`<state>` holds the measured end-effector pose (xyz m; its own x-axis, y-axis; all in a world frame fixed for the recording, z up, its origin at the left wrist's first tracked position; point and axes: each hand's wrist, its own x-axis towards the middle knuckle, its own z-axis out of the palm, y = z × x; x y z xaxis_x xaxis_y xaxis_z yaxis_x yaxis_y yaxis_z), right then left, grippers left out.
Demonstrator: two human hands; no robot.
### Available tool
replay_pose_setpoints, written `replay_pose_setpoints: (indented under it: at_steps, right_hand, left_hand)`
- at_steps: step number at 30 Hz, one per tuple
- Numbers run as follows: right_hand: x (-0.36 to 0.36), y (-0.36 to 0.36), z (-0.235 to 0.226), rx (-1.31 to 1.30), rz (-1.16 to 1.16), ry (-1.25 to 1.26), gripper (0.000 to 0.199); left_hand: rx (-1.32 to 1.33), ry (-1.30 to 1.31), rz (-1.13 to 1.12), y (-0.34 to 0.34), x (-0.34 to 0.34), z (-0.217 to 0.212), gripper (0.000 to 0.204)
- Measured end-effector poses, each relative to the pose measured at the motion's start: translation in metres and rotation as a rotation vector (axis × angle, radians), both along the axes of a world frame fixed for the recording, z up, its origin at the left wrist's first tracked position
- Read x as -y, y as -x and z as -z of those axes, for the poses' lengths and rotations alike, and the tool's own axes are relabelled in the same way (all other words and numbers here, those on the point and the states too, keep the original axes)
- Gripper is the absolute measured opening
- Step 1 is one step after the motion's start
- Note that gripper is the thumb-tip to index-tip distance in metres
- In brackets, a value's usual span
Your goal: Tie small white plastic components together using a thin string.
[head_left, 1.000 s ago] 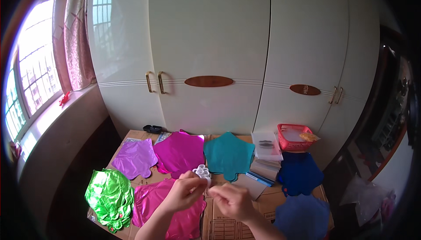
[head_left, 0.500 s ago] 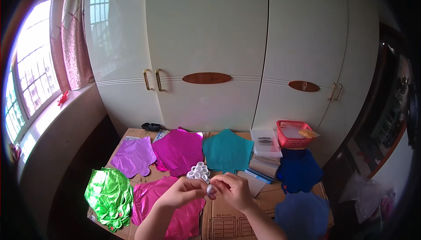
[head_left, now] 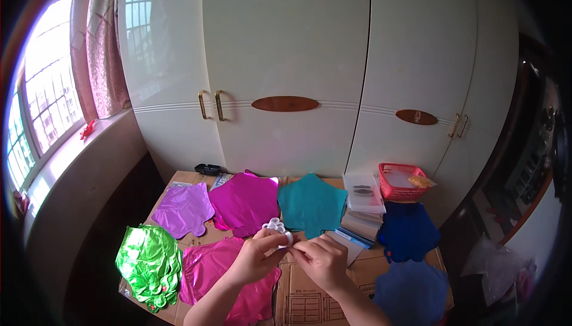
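Note:
My left hand (head_left: pixel 258 257) pinches a small white ring-shaped roll (head_left: pixel 289 239) between thumb and fingers, above the cardboard. Close beside it, my right hand (head_left: pixel 322 260) has its fingers pressed together at the roll's lower edge; what lies between them is hidden. Just beyond my left hand sits a heap of similar white rolls (head_left: pixel 274 224), partly covered by that hand. Under my left forearm lies a shiny pink foil piece (head_left: pixel 208 260). A flat teal foil piece (head_left: pixel 312 202) lies beyond both hands.
Flattened cardboard (head_left: pixel 304 278) covers the work surface. Around it lie magenta (head_left: pixel 247 201), lilac (head_left: pixel 182 208), green (head_left: pixel 149 260), dark blue (head_left: pixel 410 230) and pale blue (head_left: pixel 411 293) foil pieces. A clear plastic box (head_left: pixel 363 192) and red basket (head_left: pixel 402 192) stand at back right, before white cabinets (head_left: pixel 286 40).
The white roll has risen slightly, turning its open ring into view. My left hand now covers more of the heap, and my right hand has shifted a little right and down.

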<state>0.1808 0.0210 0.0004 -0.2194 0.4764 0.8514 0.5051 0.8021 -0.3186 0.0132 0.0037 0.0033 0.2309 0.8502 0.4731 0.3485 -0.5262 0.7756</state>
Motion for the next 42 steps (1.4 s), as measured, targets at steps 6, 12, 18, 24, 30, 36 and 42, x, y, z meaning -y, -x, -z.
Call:
replay_pose_setpoints:
  at_steps: [6, 12, 18, 24, 30, 36, 42]
  right_hand:
    - [-0.008, -0.006, 0.006, -0.099, -0.201, 0.236, 0.017]
    - [-0.013, -0.006, 0.009, -0.264, -0.508, 0.535, 0.009]
    - [-0.024, -0.016, 0.017, -0.161, -0.671, 0.594, 0.005]
    - [-0.027, -0.020, 0.027, -0.243, -0.855, 0.900, 0.009]
    - [-0.028, -0.019, 0.021, -0.263, -0.899, 1.087, 0.016]
    - [-0.029, -0.016, 0.027, -0.225, -0.900, 1.099, 0.014]
    - [-0.034, -0.021, 0.029, -0.165, -0.950, 0.971, 0.010]
  left_hand:
    - [-0.112, 0.077, 0.013, 0.002, -0.001, 0.000, 0.013]
    - [0.029, 0.255, 0.216, 0.007, -0.001, -0.003, 0.013]
    - [0.218, 0.548, 0.377, 0.010, -0.004, -0.001, 0.014]
    - [0.276, 0.658, 0.546, 0.015, -0.012, 0.009, 0.012]
    - [0.343, 0.674, 0.601, 0.014, -0.015, 0.013, 0.009]
    - [0.501, 0.651, 0.609, 0.014, -0.017, 0.015, 0.026]
    - [0.466, 0.596, 0.604, 0.016, -0.017, 0.015, 0.026]
